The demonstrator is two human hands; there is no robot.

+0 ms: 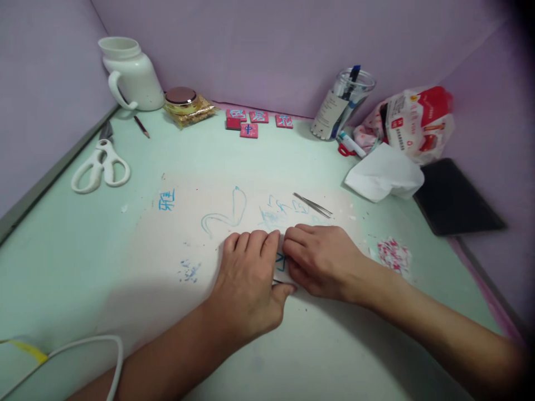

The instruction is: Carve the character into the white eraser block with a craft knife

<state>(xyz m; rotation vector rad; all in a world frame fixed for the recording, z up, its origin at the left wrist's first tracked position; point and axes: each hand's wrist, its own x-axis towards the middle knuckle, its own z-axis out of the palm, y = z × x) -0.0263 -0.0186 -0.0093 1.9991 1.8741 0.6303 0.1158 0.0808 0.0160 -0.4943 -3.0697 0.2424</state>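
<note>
Between my hands lies a small white piece with blue lines (281,262), mostly covered by fingers. My left hand (251,273) is closed over its left side, with the thumb along the near edge. From the right, my right hand (320,259) presses against the piece with curled fingers; whether it also pinches something small is hidden. Just beyond the right hand lie metal tweezers (313,206). The surface under the hands carries blue drawn marks, including a blue character (166,200) to the left. Blue crumbs (190,271) are scattered left of my left hand.
White scissors (102,167), a white jug (134,78) and a gold-lidded jar (181,100) stand or lie back left. Pink character tiles (259,116) sit along the back. On the right are a pen jar (334,108), crumpled tissue (382,172), a dark tablet (457,195) and pink-white scraps (394,256).
</note>
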